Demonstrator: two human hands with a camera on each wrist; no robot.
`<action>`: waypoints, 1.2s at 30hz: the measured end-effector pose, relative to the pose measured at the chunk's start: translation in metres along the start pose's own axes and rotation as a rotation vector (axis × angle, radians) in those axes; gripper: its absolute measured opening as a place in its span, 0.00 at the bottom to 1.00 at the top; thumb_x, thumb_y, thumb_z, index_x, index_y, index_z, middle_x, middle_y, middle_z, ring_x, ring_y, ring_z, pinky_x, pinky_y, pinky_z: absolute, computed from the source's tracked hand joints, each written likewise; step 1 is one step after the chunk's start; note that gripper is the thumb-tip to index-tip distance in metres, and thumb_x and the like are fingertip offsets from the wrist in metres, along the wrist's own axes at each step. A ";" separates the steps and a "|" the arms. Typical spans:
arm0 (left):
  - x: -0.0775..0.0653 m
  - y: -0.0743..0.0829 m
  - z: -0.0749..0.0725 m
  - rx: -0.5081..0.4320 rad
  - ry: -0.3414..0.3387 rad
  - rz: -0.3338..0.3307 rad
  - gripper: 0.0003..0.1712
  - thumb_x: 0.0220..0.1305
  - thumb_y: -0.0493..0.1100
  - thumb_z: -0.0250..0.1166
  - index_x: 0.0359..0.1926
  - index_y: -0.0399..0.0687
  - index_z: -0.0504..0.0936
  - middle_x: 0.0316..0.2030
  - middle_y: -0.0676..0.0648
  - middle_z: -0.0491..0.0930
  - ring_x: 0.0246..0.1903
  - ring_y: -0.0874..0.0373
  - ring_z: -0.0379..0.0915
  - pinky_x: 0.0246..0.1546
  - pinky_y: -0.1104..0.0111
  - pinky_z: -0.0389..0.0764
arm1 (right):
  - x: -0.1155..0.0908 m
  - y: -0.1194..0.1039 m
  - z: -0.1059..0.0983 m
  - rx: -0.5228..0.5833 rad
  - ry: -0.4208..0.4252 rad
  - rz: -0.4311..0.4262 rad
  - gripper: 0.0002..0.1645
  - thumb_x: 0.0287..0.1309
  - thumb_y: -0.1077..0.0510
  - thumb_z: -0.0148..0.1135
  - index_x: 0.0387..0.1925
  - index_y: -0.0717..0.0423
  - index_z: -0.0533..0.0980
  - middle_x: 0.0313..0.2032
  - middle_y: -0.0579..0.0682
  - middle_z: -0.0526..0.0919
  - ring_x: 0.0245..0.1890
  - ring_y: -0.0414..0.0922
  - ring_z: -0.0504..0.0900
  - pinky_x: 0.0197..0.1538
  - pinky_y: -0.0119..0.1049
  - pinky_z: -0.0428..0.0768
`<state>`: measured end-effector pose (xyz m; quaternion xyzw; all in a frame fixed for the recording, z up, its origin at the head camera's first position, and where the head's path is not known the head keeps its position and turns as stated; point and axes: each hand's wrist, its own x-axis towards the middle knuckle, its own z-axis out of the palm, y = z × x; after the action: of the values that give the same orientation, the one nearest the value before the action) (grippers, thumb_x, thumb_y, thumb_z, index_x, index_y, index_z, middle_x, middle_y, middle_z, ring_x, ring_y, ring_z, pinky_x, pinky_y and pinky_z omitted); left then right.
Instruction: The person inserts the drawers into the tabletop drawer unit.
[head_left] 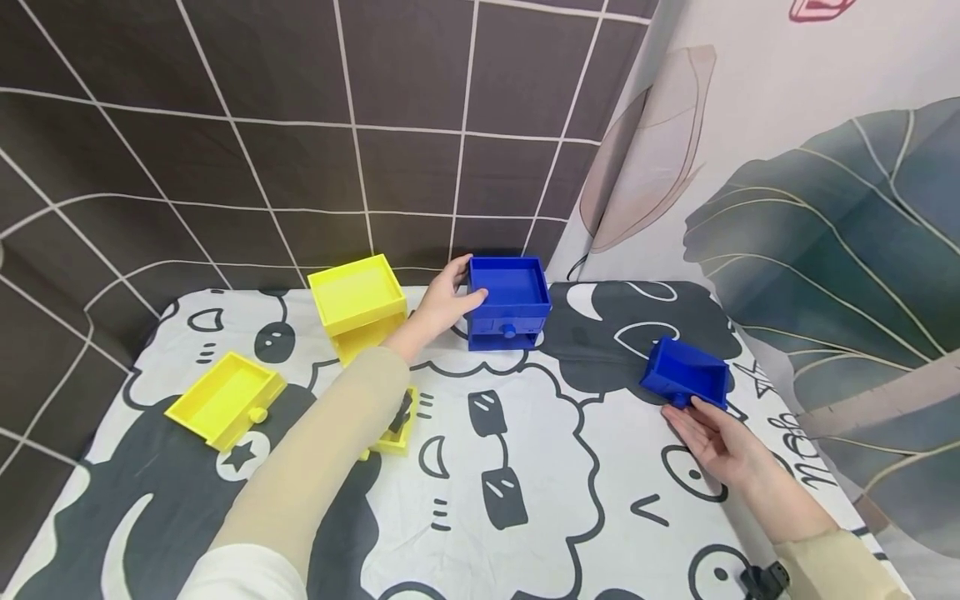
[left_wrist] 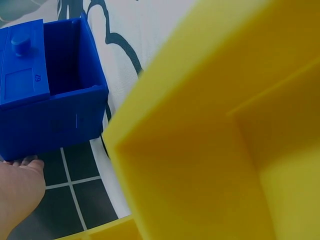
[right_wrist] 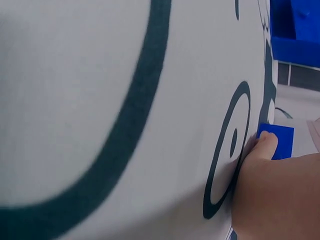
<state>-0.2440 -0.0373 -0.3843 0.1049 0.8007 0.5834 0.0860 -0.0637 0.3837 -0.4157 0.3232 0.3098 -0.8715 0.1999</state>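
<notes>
Left grip (head_left: 447,298) — arm outstretched, thumb spread | right grip (head_left: 718,446) — palm showing

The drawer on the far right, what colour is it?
That drawer is blue; the head view shows it best.

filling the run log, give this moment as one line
left hand: holds blue cabinet; right hand: holds blue drawer; leftmost yellow drawer: on cloth

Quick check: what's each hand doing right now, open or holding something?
Left hand: open, touching the blue cabinet's left side.
Right hand: at the separate blue drawer, knob end; whether it grips cannot be told.
</notes>
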 end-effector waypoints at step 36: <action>0.001 -0.001 0.002 -0.011 0.011 -0.003 0.42 0.75 0.39 0.65 0.83 0.45 0.57 0.81 0.38 0.61 0.82 0.45 0.56 0.84 0.57 0.61 | 0.008 0.003 0.013 -0.079 0.054 -0.012 0.21 0.79 0.56 0.56 0.33 0.61 0.88 0.35 0.57 0.94 0.39 0.47 0.95 0.54 0.27 0.89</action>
<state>-0.2443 -0.0357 -0.3854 0.1000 0.7980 0.5884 0.0834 -0.0734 0.3721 -0.4143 0.3368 0.3510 -0.8508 0.1989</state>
